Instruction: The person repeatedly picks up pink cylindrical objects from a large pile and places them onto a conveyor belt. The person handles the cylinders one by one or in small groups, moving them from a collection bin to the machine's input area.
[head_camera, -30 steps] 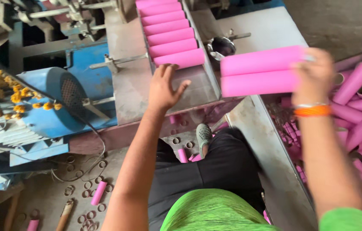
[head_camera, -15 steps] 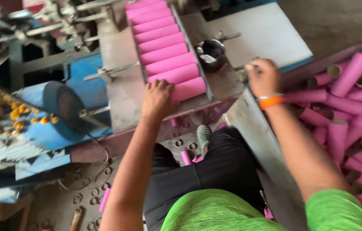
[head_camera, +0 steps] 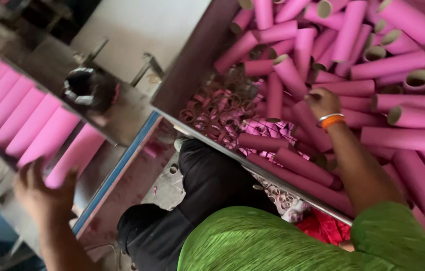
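Right hand [head_camera: 323, 102] down in the big heap of pink tubes [head_camera: 393, 65], fingers curled among them; from this angle cannot tell if one tube is already gripped or only touched. Left hand [head_camera: 39, 193] open with fingers spread, resting against the lowest tube of the row [head_camera: 26, 128] on the sloped metal chute [head_camera: 122, 108], not closed around anything.

Seems about in the middle of the work: several tubes already side by side on the chute, a very large heap not yet moved, so much more left than done.

Tubes of stiff cardboard, long round cylinders, matte pink outside, pale brownish inside at the open ends. Lying crossed in all directions in the bin [head_camera: 192, 65], which has a dark wall and a shiny metal edge. Near this wall many small thin rings [head_camera: 217, 108], same pink and brown, like short slices of tube. A dark round metal part [head_camera: 83, 88] standing on the chute beside the row, hollow in the centre. Green cloth and black trousers below.
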